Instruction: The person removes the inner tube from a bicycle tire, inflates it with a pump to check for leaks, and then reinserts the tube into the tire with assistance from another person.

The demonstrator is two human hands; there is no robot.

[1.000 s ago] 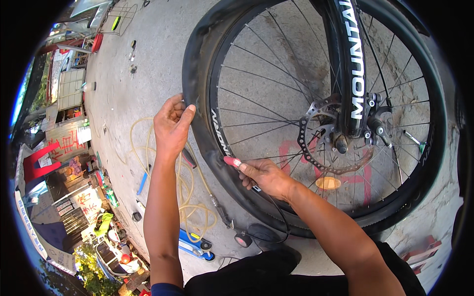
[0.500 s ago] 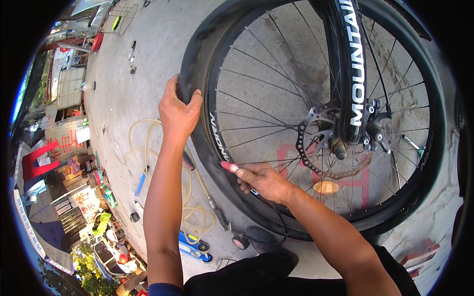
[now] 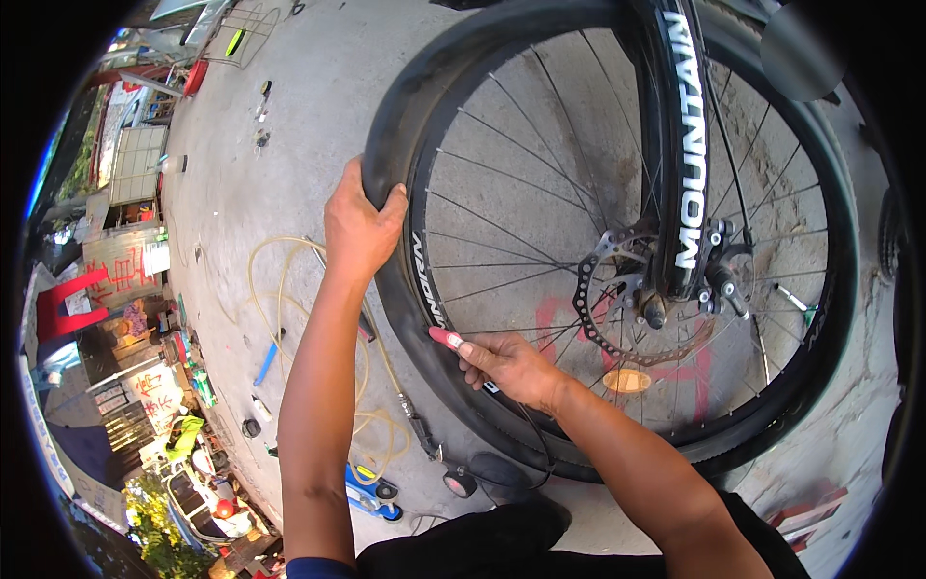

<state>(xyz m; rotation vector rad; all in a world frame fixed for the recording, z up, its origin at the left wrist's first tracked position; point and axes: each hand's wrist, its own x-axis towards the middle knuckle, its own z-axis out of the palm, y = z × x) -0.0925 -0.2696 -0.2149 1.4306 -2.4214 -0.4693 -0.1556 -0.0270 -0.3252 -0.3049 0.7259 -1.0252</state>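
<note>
In front of me a bicycle wheel with a black tyre (image 3: 391,145) hangs in a black fork (image 3: 666,145). On the left side the tyre bulges out past the rim (image 3: 418,241). My left hand (image 3: 365,227) is closed round this bulging part, thumb on its inner side. Lower down, my right hand (image 3: 516,367) pinches a small red piece (image 3: 445,337) with a white patch; its tip touches the tyre beside the rim. The red piece's exact kind is not clear. Right of my hands sit the brake disc (image 3: 585,299) and the thin spokes.
On the concrete left of the wheel lie a coiled yellowish hose (image 3: 253,275), an inflator with a round gauge (image 3: 460,482), a blue-handled tool (image 3: 266,365) and a blue jack-like tool (image 3: 371,494). A blurred round grey thing (image 3: 803,53) hangs at the upper right. A wall stands at right.
The wheel and both hands sit slightly differently in the picture as the view shifts. Both grips stay the same. A blurred grey round thing has come into the upper right.
</note>
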